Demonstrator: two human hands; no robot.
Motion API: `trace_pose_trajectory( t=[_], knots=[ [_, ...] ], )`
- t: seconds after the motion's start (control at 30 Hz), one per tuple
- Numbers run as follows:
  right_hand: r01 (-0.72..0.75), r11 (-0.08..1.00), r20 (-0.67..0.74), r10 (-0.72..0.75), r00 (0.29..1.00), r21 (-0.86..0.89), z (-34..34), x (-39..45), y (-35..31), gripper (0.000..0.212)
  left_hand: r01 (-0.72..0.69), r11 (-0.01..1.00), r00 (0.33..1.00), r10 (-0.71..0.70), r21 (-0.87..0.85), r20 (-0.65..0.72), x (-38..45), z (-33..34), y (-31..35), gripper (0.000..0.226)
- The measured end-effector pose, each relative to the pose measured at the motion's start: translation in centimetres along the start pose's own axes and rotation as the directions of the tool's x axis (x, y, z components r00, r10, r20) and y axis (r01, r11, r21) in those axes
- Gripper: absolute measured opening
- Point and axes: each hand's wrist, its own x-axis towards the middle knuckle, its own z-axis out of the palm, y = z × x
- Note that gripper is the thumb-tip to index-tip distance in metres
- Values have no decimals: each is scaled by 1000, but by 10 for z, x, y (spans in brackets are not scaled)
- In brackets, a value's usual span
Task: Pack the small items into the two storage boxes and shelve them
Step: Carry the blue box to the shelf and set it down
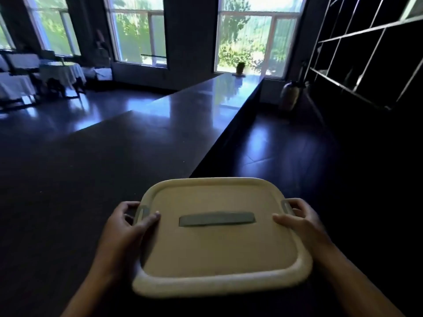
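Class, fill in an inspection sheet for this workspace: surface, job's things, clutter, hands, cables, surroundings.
Surface: dark glossy counter, reflecting window light.
Job's things: cream storage box, lid on, grey handle flat; second box not in view.
Clutter: nothing seen.
Hands: left hand and right hand each hold a side latch, thumbs on the lid.
Cables: nothing seen.
Surroundings: windows, potted plant, dark shelf unit at right, covered tables at left.
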Motion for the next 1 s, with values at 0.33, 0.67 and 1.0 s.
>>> trace_pose_trajectory(
  t=[0.33, 0.67, 1.0],
  knots=[
    [-49, 998, -270, 57, 961, 36, -76, 124, 11, 32, -48, 999, 975, 44, 14, 218, 128, 163, 23, 42],
    [-60, 994, -466, 95, 880, 89, -71, 257, 21, 32, -20, 999, 923, 33, -37, 383, 298, 284, 34, 50],
    [-62, 990, -585, 126, 801, 128, -125, 381, 16, 32, -216, 975, 836, 157, 52, 526, 414, 424, 64, 42]
  ],
)
